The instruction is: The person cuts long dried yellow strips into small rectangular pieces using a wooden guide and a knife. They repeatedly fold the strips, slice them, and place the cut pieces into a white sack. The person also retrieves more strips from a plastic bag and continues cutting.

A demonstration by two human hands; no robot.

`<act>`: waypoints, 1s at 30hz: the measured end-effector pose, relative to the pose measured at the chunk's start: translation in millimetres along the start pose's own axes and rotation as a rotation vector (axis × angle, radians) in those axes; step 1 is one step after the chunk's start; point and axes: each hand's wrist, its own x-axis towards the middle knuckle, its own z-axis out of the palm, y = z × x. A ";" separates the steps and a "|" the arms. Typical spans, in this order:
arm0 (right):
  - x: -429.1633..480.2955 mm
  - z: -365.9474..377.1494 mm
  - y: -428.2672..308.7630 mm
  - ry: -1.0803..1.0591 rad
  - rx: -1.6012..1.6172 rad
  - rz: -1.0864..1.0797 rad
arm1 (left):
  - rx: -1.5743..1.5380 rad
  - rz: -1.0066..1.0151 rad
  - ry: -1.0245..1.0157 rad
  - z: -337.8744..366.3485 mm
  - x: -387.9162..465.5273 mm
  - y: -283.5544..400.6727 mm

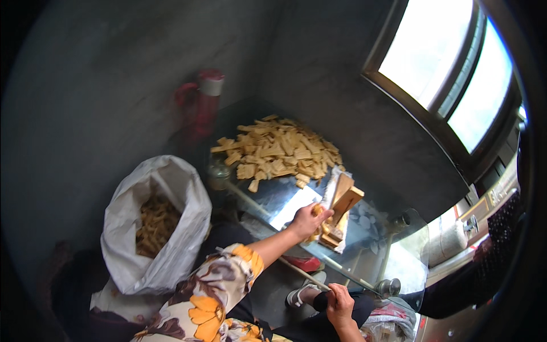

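My left hand (307,222) is at a wooden block device (347,203) on a glass table (260,205). Its fingers curl around yellow-brown pieces (317,209), and the thumb reaches toward the upright wooden block. Under the wood lies a white cloth (332,181). Below the table's near edge, my right hand (340,305) is curled above my dark-clothed leg, at the end of a pale rod (303,275); whether it grips the rod is unclear. A large heap of pale yellow, flat, ridged pieces (286,149) covers the table's far part.
An open white woven sack (115,231) with yellow-brown pieces (156,226) stands at left. A red jug-like vessel (207,102) is by the wall. Round metal table fittings (388,287) stick out at the right corner. Plastic bags (391,318) lie below; a window (427,51) is upper right.
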 end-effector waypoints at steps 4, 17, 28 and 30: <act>-17.1 30.3 -6.1 -0.085 -0.005 0.013 | -0.208 -0.062 0.074 -30.4 0.8 16.0; -7.7 51.0 -4.6 -0.172 0.188 -0.023 | 0.723 -0.124 0.313 -298.0 -155.1 125.0; 134.3 152.4 -207.1 -0.344 0.625 0.007 | 1.600 -0.073 0.874 -396.2 -228.5 144.2; 149.8 192.0 -227.7 -0.334 0.691 0.176 | 1.205 -0.595 0.829 -434.6 -241.8 120.4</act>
